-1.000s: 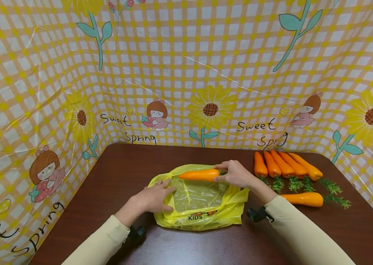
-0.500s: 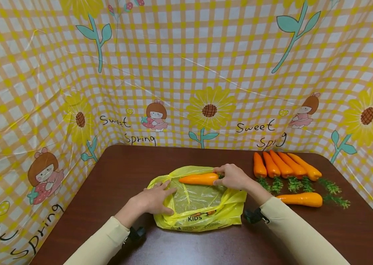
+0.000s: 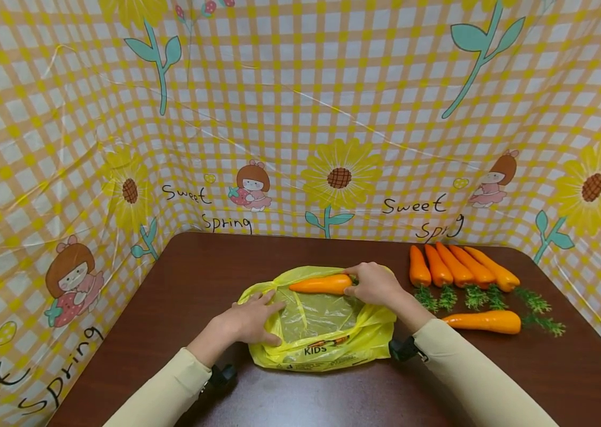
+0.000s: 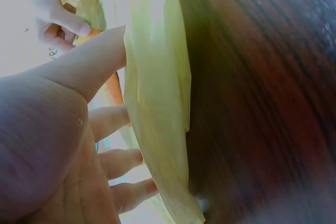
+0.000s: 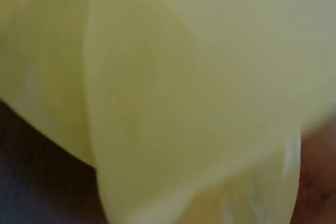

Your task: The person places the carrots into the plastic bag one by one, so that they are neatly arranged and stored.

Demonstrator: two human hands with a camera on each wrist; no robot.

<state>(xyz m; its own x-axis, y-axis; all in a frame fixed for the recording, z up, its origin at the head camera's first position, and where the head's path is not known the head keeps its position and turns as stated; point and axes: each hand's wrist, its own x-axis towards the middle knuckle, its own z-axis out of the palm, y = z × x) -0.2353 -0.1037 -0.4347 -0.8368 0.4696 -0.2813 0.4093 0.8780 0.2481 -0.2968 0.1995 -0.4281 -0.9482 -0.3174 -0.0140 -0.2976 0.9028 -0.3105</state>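
A yellow plastic bag (image 3: 327, 359) printed "KIDS" lies on the table with its mouth spread wide. Inside the mouth, along the far side, is an orange toy carrot (image 3: 320, 284), its tip pointing left. My right hand (image 3: 377, 286) holds that carrot by its thick leafy end, which the fingers mostly cover. On the left rim of the bag rests my left hand (image 3: 249, 320), its fingers spread and fairly straight. In the left wrist view the bag's edge (image 4: 157, 93) hides the fingertips. Blurred yellow plastic (image 5: 168, 87) fills most of the right wrist view.
Several toy carrots (image 3: 460, 267) with green tops lie in a row at the back right of the brown table (image 3: 194, 267). One more carrot (image 3: 487, 321) lies crosswise in front of them, near my right forearm. A checked cloth (image 3: 279, 118) hangs around the table's back and sides.
The carrot and my right hand dip slightly, then stay at nearly the same place within the bag's mouth. My left hand keeps its place on the rim.
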